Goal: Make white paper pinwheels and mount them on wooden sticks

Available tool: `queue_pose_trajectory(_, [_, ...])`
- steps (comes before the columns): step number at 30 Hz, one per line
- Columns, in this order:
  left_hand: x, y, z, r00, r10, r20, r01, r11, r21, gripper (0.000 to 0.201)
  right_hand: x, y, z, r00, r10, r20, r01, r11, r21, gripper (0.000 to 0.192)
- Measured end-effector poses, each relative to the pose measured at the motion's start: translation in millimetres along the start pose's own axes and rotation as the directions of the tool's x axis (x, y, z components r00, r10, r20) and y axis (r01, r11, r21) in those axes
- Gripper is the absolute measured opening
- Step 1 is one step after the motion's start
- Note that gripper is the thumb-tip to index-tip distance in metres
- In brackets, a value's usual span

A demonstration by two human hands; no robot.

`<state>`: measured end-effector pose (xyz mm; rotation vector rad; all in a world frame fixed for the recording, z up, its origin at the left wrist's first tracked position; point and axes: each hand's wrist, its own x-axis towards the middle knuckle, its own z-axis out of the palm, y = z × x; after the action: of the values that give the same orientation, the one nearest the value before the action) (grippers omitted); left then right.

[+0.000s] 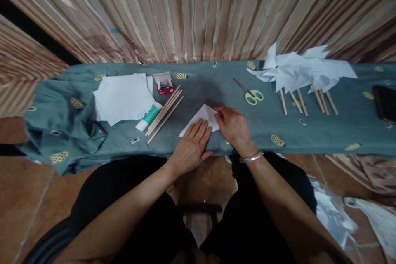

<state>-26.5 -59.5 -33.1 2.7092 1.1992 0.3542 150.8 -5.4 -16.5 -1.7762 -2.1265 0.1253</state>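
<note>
A sheet of white paper (205, 112), folded into a triangle, lies near the front edge of the cloth-covered table. My left hand (192, 143) rests flat over its left part, fingers stretched out and thumb apart. At the right corner, the curled fingers and thumb of my right hand (234, 128) close on the paper; its fingertips are partly hidden. Scissors (254, 96) with light green handles lie beyond my right hand, blades a little apart. Several wooden sticks (165, 112) lie to the left of the folded paper, next to a white and green tube (150, 115).
A stack of white paper (122, 95) lies at the left, beside an open red box (164, 85) of small metal pieces. Several white paper pinwheels (301, 69) on sticks are heaped at the right. A dark phone-like object (385, 104) lies at the far right. Curtains (198, 16) hang behind.
</note>
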Motion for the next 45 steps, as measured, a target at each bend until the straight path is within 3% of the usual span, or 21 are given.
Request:
queue_pose_trajectory(4, [1,2,-2.3,1.0,-0.007,0.011,0.007,1.0,0.013,0.074,-1,0,0,1.0,-0.02,0.012,0.021,0.999,-0.045,0.028])
queue_pose_trajectory(10, [2,4,-4.6,0.999,-0.022,0.028,0.022,1.0,0.022,0.075,-18,-6,4,0.991,-0.09,-0.095,0.084,0.994,-0.065,0.043])
queue_pose_trajectory(17, [2,4,-2.6,0.999,-0.03,0.039,0.029,0.999,0.029,0.076,-37,-10,13,0.996,-0.065,-0.064,0.062,0.997,-0.05,0.049])
queue_pose_trajectory(22, [-7,0,-4.4,0.999,-0.023,0.024,0.022,0.999,0.049,0.071,-40,5,14,0.998,0.001,-0.067,-0.001,1.0,-0.013,0.049])
queue_pose_trajectory(29, [-46,-15,-14.6,0.996,-0.09,-0.013,0.091,0.994,0.059,0.068,-50,40,5,0.984,0.132,-0.118,-0.124,0.99,0.068,0.048])
queue_pose_trajectory(38, [-73,-9,-25.3,0.978,-0.207,-0.035,0.209,0.972,0.108,0.065,-48,53,7,0.98,0.095,-0.176,-0.083,0.994,0.07,0.048])
queue_pose_trajectory(45, [-77,-9,-18.5,0.956,-0.255,-0.142,0.252,0.967,-0.037,0.052,-45,58,6,0.966,0.103,-0.235,-0.057,0.979,0.196,0.046])
